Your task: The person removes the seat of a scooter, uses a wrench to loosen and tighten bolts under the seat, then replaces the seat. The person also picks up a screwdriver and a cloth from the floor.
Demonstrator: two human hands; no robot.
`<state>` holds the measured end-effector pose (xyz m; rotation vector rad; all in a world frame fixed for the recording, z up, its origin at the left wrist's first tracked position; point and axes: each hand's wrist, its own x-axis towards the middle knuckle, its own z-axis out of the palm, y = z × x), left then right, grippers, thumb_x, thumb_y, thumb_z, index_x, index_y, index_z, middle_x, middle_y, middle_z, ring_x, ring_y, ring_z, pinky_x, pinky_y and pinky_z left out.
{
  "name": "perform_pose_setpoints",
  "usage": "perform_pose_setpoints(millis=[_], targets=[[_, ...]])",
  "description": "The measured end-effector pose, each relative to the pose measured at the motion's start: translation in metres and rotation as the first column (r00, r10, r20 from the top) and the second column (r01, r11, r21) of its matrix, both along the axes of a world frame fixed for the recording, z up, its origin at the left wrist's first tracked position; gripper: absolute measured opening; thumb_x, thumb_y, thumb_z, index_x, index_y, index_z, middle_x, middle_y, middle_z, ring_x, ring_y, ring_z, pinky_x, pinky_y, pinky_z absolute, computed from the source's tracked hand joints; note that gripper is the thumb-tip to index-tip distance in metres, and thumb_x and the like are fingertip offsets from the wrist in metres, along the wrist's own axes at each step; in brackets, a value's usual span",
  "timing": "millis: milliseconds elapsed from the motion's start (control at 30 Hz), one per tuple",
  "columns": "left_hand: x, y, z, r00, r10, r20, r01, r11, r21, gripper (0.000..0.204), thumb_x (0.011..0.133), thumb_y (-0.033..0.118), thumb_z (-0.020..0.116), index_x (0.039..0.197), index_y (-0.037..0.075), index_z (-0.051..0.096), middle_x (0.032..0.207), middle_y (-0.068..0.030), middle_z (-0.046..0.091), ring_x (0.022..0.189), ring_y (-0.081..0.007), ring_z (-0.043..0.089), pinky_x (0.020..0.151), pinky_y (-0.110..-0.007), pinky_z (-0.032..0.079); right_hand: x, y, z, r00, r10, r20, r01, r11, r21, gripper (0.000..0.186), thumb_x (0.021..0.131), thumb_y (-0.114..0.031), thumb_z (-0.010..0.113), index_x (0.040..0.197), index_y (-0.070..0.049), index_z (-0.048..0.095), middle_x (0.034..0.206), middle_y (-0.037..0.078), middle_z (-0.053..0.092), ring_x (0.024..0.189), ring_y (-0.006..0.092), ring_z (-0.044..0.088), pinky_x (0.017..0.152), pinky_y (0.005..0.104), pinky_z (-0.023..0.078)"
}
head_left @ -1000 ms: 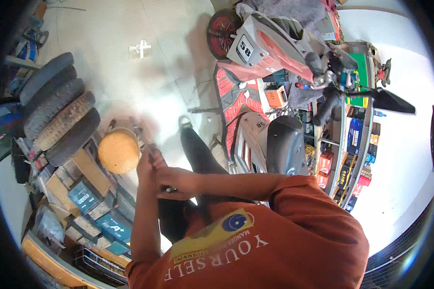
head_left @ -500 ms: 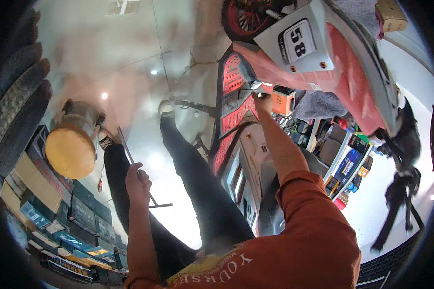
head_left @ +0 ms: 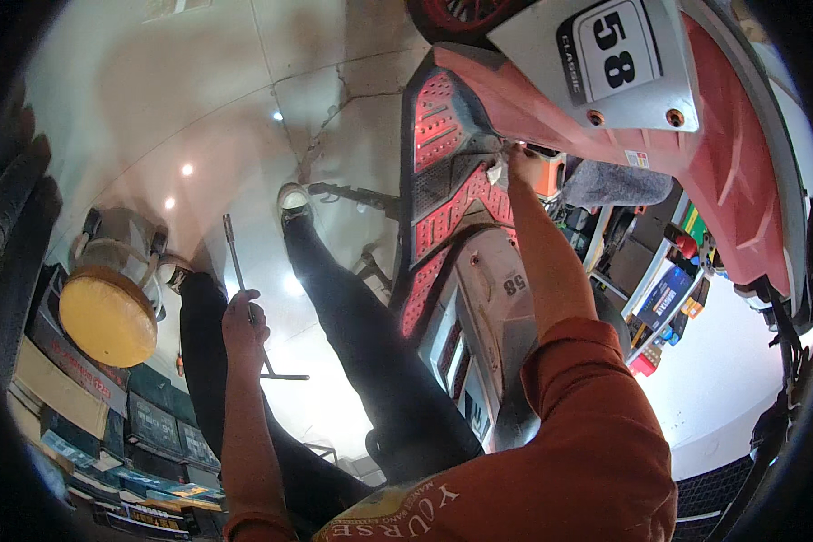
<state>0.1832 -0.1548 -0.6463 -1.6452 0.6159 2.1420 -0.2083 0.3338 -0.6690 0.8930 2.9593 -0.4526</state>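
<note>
My left hand (head_left: 244,323) is closed around the shaft of a T-handle socket wrench (head_left: 232,244). The wrench slants over my left leg, its socket end pointing away from me and its crossbar nearest me. To the right, a red and grey motor scooter (head_left: 732,172) stands close beside my right leg. My right hand (head_left: 520,166) reaches to the right edge of its footboard (head_left: 452,210), with fingers bent together. A small whitish piece (head_left: 494,172) shows next to those fingertips; what they grip is too small to make out.
A stool with a round yellow seat (head_left: 108,318) stands at the left, near stacked boxes (head_left: 154,420) and tyres (head_left: 18,239). Beyond the scooter are an orange box (head_left: 549,173), a grey cloth (head_left: 619,185) and a shelf (head_left: 667,294). The side stand (head_left: 357,195) juts toward my right shoe (head_left: 292,197).
The view has shifted, and the scooter looks nearer. My right hand has come slightly toward me along the footboard edge, with its fingers bent downward. My left hand keeps its hold on the wrench.
</note>
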Motion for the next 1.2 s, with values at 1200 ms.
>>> perform_pose_setpoints(millis=[1200], targets=[[-0.054,0.003,-0.033,0.979,-0.200,0.024,0.200,0.980,0.021,0.023,0.102,0.029,0.052,0.100,0.007,0.061,0.057,0.0051,0.046,0.042,-0.0029,0.033,0.037,-0.020,0.024,-0.049,0.045,0.025,0.856,0.511,0.083,-0.462,0.826,-0.323,0.050,0.080,-0.020,0.076,0.123,-0.003,0.057,0.113,0.008,0.064,0.098,0.0211,0.061,0.086,0.0343,0.049]])
